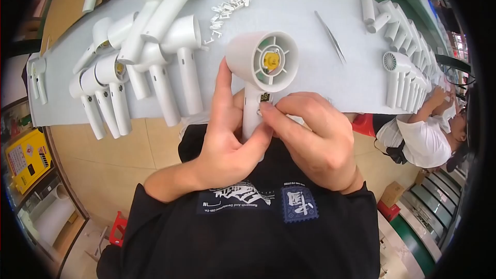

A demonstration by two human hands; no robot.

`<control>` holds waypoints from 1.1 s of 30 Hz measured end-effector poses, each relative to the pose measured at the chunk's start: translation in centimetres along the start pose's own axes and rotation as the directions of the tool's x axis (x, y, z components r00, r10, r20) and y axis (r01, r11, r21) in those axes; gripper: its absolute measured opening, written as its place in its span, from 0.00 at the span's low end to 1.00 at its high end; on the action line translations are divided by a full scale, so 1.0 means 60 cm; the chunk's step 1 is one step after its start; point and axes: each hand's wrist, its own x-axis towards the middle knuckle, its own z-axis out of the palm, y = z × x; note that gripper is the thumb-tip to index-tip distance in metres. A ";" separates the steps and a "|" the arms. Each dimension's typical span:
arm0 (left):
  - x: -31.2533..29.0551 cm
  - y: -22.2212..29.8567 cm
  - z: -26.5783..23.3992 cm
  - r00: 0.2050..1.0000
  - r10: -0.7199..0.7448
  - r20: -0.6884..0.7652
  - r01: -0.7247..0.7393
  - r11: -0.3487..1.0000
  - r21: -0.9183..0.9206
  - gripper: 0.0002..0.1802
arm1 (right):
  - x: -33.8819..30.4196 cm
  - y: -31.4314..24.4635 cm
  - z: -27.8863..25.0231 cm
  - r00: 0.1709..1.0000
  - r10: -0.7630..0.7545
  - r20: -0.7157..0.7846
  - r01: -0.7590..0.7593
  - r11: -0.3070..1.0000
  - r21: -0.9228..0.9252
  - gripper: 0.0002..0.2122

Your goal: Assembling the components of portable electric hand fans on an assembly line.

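Observation:
A white handheld fan [235, 54] is held upright in front of me, my left hand [227, 132] closed around its handle. Its round head faces me, with a spoked ring and a yellow centre inside. Below the head, a small dark display [265, 97] shows in an opening of the handle. My right hand [315, 129] is closed in a pinch against the handle just under that display. Whatever its fingertips hold is too small and covered to make out. Beyond the fan, small white plastic pieces [227, 9] lie in a loose pile.
Several white fan bodies [168, 93] lie at the left of the table [289, 10]. Metal tweezers [330, 37] rest right of centre. More fans [403, 80] stand in rows at the right edge. A cardboard sheet [72, 8] is far left. Another person [418, 137] sits at the right.

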 end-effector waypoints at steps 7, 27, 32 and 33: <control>0.001 0.011 -0.001 0.997 -0.081 0.009 0.079 0.935 -0.347 0.42 | -0.006 0.011 0.008 0.959 0.273 0.081 -0.270 0.778 0.567 0.09; -0.004 0.022 -0.008 0.991 0.050 0.127 -0.030 0.988 -0.150 0.42 | -0.002 0.006 -0.025 0.959 0.265 0.105 -0.278 0.784 0.556 0.10; -0.009 0.020 -0.005 0.988 0.013 0.156 0.015 0.984 -0.176 0.42 | -0.003 0.005 -0.023 0.979 0.193 0.059 -0.199 0.871 0.448 0.10; -0.011 0.021 0.001 0.994 0.011 0.106 0.013 0.976 -0.217 0.41 | -0.003 0.005 -0.024 0.978 0.198 0.061 -0.204 0.871 0.447 0.10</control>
